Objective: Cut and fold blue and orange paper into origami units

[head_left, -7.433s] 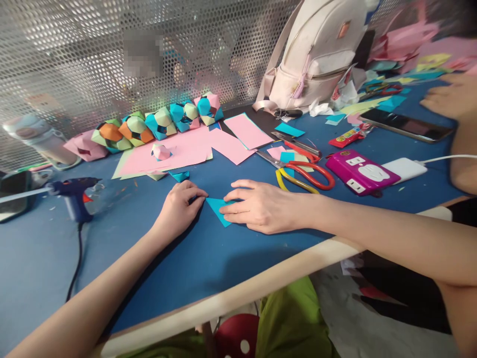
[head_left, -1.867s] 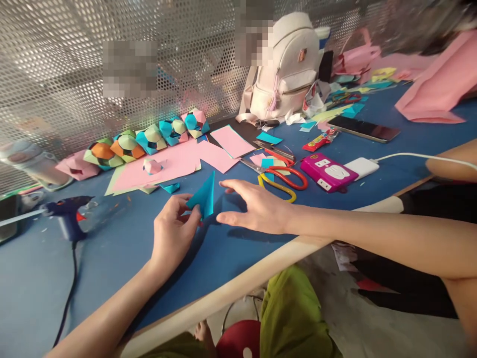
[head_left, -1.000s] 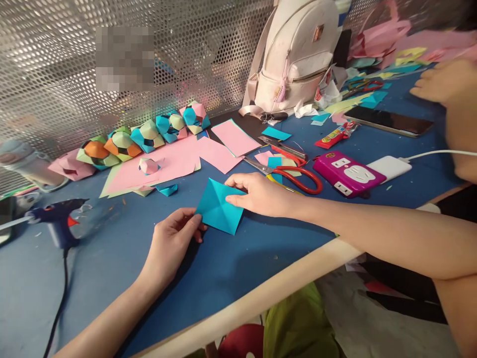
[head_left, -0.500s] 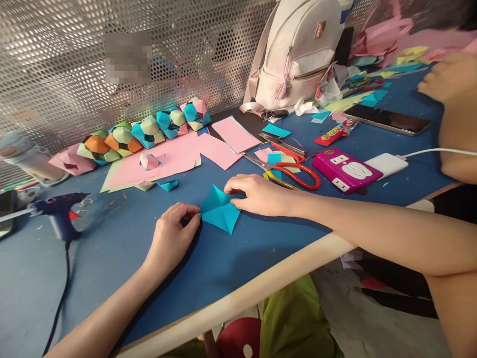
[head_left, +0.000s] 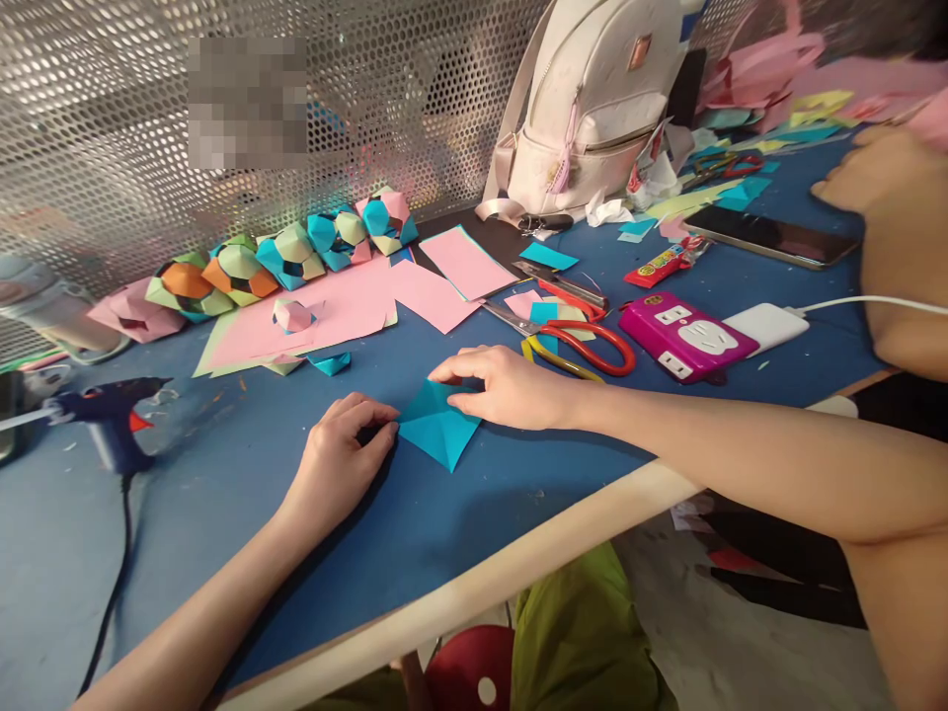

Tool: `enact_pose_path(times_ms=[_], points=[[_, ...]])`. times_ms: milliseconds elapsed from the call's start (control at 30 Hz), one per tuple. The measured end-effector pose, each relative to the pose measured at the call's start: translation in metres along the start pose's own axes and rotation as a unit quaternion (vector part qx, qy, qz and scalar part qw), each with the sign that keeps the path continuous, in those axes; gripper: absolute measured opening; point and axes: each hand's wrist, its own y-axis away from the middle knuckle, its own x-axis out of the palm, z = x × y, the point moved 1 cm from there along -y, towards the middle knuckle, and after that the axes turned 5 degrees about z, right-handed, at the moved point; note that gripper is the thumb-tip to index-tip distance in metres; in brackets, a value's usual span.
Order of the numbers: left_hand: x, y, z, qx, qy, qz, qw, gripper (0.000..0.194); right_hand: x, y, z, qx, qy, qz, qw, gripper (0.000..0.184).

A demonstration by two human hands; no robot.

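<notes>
Both hands on one turquoise square of creased paper (head_left: 440, 427), near the front edge of the blue worktop (head_left: 355, 583). Left hand (head_left: 341, 459) pinches its left corner, thumb and forefinger closed. Right hand (head_left: 511, 390) grips the upper right side, thumb on top, part of the sheet hidden under the fingers.

Beyond the hands: 2 small folded pieces, 1 turquoise (head_left: 330, 364), 1 pale green (head_left: 282, 364). Behind those, 1 small pink paper shape (head_left: 293, 315) on a pile of large pink and pale green sheets (head_left: 341, 296) — sheet count unclear. Row of 6 multicoloured folded paper balls (head_left: 241, 269) along the perforated metal screen (head_left: 444, 118).

Left side: 1 dark blue glue gun (head_left: 115, 420), red trigger, cord running towards the front.

Right of centre: 1 pair of scissors with red and yellow handles (head_left: 592, 346), 1 purple socket block (head_left: 685, 336) with 1 white plug-in adapter (head_left: 766, 328), 1 red snack packet (head_left: 662, 263), 1 black phone (head_left: 774, 237). 1 cream backpack (head_left: 592, 118) behind — 1 other person's hand (head_left: 859, 178) at far right.
</notes>
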Motion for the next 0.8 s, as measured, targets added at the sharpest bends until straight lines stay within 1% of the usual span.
enact_pose_path(times_ms=[67, 133, 300, 400, 500, 700, 800], points=[[-0.002, 0.000, 0.001, -0.009, 0.008, 0.009, 1.000, 0.018, 0.000, 0.001, -0.001, -0.062, 0.046, 0.018, 0.997, 0.023], [-0.004, 0.000, 0.002, -0.014, 0.013, 0.017, 1.000, 0.019, -0.001, 0.003, -0.001, -0.106, 0.087, 0.039, 0.990, 0.022], [-0.009, -0.001, 0.005, -0.001, 0.022, 0.040, 0.999, 0.019, -0.005, 0.008, 0.003, -0.171, 0.175, 0.131, 0.961, 0.026], [-0.010, -0.001, 0.007, 0.006, 0.040, 0.054, 0.998, 0.019, -0.006, 0.010, 0.006, -0.181, 0.208, 0.155, 0.949, 0.028], [-0.010, 0.000, 0.008, 0.002, 0.046, 0.058, 0.997, 0.019, -0.007, 0.011, 0.007, -0.181, 0.217, 0.163, 0.945, 0.028], [-0.007, 0.000, 0.006, -0.004, 0.022, 0.028, 0.999, 0.021, -0.006, 0.011, 0.006, -0.185, 0.233, 0.164, 0.941, 0.026], [-0.006, 0.000, 0.005, -0.004, 0.013, 0.025, 1.000, 0.021, -0.006, 0.012, 0.006, -0.184, 0.236, 0.166, 0.939, 0.028]])
